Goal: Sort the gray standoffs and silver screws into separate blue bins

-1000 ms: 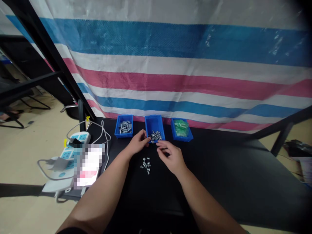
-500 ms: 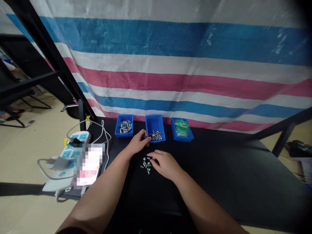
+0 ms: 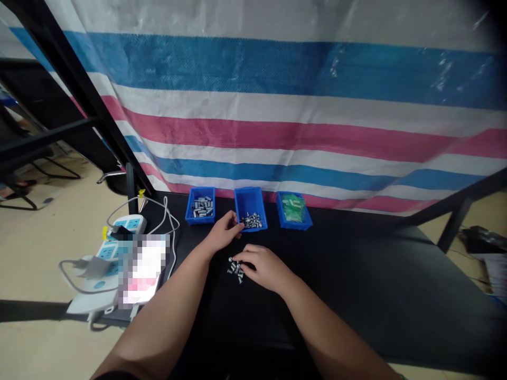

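Observation:
My left hand (image 3: pixel 222 232) is closed on the near left corner of the middle blue bin (image 3: pixel 249 198), its thumb at the rim. Small metal screws (image 3: pixel 253 220) lie at the near end of that bin. On the black table, a small pile of loose screws (image 3: pixel 235 268) sits in front of the bin. My right hand (image 3: pixel 262 265) reaches over the pile from the right, index finger and thumb apart, fingertips at the screws. No screw shows clearly held in it.
A blue bin (image 3: pixel 187 214) with metal cylindrical pieces stands left of the middle one. Another blue bin (image 3: pixel 301 227) with green plastic packets (image 3: pixel 293 208) stands to the right. A power strip (image 3: pixel 137 224), cables and a blurred-out phone (image 3: pixel 148 269) occupy the left side. Striped sheeting (image 3: pixel 277 132) hangs behind.
My right hand has shifted slightly left over the pile, and its index finger now reaches a screw at the far side. My left hand keeps its hold on the bin.

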Demonstrator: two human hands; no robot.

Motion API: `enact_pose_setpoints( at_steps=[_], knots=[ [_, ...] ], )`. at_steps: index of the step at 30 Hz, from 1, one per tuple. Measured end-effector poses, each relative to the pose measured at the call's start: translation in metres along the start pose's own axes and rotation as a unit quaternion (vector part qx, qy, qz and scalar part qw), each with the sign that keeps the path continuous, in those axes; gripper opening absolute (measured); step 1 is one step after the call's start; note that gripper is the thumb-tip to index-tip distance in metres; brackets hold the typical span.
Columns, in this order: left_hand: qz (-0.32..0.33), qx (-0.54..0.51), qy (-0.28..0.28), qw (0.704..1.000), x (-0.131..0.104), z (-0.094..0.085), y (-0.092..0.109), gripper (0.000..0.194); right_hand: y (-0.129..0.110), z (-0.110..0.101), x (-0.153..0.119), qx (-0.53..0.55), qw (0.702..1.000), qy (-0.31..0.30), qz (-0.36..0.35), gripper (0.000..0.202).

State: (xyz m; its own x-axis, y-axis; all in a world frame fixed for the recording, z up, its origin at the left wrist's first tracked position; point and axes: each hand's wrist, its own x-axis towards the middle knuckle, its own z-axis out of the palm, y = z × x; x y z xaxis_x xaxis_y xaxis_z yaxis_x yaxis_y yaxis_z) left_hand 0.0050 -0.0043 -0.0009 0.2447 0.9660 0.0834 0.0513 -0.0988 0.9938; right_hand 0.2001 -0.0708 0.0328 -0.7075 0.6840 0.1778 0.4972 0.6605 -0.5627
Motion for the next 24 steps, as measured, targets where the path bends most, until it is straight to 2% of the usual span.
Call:
enact_pose_setpoints(
  at_steps=[4, 8, 11, 13, 16, 17, 18, 20, 24],
  knots=[
    [-0.001, -0.003, -0.002, 1.0, 0.0, 0.0, 0.002, 0.032, 0.001, 0.005, 0.004, -0.004, 1.0, 0.005, -0.009, 0.019],
    [-0.002, -0.003, 0.0, 1.0, 0.0, 0.0, 0.002, 0.033, 0.001, 0.001, 0.003, -0.019, 0.999, 0.016, 0.023, 0.012],
    [-0.001, -0.008, 0.005, 1.0, 0.0, 0.001, 0.002, 0.033, 0.002, -0.004, -0.002, 0.026, 0.999, 0.019, 0.032, 0.011],
    [0.001, -0.012, 0.004, 1.0, 0.0, 0.001, 0.003, 0.033, 0.005, -0.006, -0.003, 0.086, 0.992, 0.084, 0.03, 0.01],
    [0.001, -0.019, -0.001, 1.0, 0.0, 0.002, 0.004, 0.034, 0.011, -0.004, -0.001, 0.159, 0.951, 0.259, 0.053, 0.024],
    [0.001, -0.022, -0.002, 1.0, 0.0, 0.002, 0.005, 0.035, 0.013, -0.004, 0.0, 0.171, 0.939, 0.292, 0.065, 0.033],
    [0.0, -0.024, -0.003, 1.0, 0.0, 0.002, 0.005, 0.035, 0.014, -0.003, 0.0, 0.175, 0.935, 0.301, 0.075, 0.039],
    [-0.001, -0.023, -0.003, 1.0, -0.001, 0.001, 0.006, 0.035, 0.013, -0.004, -0.001, 0.158, 0.952, 0.25, 0.083, 0.036],
    [-0.004, -0.011, -0.002, 1.0, 0.0, 0.0, 0.003, 0.034, 0.002, -0.009, -0.011, 0.116, 0.991, 0.06, 0.037, 0.016]
  ],
)
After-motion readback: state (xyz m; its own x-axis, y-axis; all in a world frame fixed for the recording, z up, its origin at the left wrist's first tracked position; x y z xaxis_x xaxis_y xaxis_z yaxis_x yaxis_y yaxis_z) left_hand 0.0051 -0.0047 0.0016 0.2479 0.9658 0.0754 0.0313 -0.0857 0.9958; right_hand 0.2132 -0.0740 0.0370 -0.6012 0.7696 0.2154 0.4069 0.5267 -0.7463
